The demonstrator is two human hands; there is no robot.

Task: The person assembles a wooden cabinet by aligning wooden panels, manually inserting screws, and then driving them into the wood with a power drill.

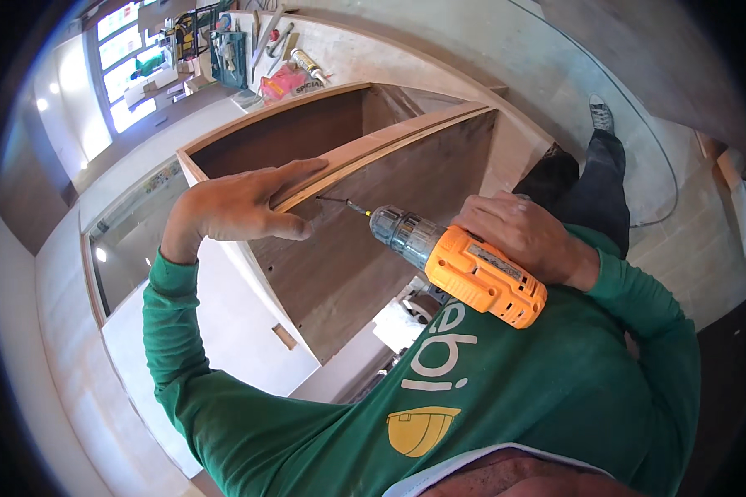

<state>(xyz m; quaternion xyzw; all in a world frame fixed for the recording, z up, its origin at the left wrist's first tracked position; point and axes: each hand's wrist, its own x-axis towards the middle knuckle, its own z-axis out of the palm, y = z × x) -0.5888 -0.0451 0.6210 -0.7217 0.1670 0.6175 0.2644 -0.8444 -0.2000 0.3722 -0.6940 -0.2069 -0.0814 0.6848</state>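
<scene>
An orange cordless drill (482, 277) with a grey chuck lies across the front of my body, with my right hand (522, 232) closed on it. From its chuck a thin drill bit (336, 200) reaches the outer face of a brown wooden cabinet (381, 224), just below the top edge; whether the tip is inside the wood I cannot tell. My left hand (236, 199) straddles that edge, thumb over the near face and fingers along the top, gripping it. The cabinet's open compartment (282, 137) is on the far side of this panel. A small dark hole (269, 267) shows lower on the panel.
Behind the cabinet, a workbench (389, 41) bears a sealant tube (307, 65), a pink bag (283, 83) and hand tools. A glazed panel (137, 236) is on the left. A person's shoe (601, 113) and dark trouser leg show at right, near a cable (675, 178) on the floor.
</scene>
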